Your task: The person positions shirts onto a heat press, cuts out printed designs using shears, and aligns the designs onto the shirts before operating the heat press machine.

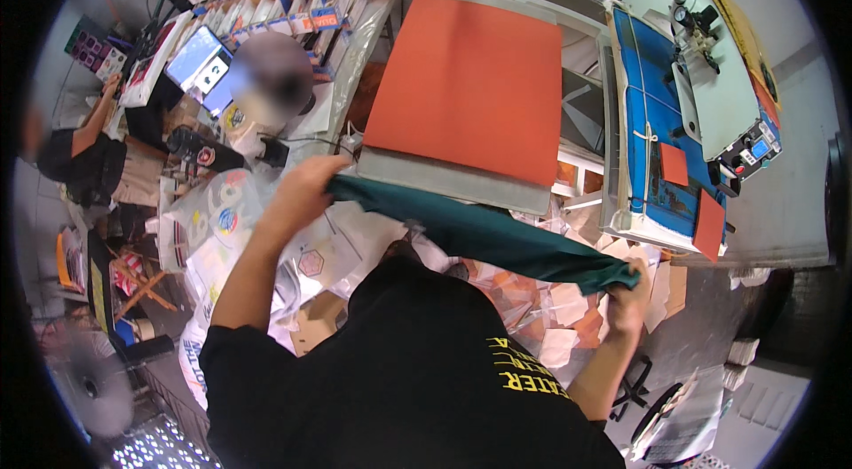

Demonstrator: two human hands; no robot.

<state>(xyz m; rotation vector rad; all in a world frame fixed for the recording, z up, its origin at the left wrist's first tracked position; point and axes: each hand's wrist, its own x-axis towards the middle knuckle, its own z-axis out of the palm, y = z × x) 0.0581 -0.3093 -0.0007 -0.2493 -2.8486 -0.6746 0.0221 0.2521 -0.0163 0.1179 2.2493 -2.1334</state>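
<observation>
A dark green cloth [479, 234] is stretched between my two hands at the near edge of a flat press bed. Its left end is gripped in my left hand [306, 189], beside the bed's near left corner. My right hand [628, 296] is closed on the other end, lower and nearer to me, with the cloth bunched at the fingers. Whether the cloth is a garment, I cannot tell. Just beyond it lies an orange-red pad [470, 87], covering most of the grey bed [444, 178].
To the right is a blue panel [635, 70] tied with white cord, with a control box [754, 149] and gauge beside it. Cartons of packets [275, 7] and a lit screen [200, 65] stand far left. Another person [84, 158] works there. Paper scraps [559, 345] litter the floor.
</observation>
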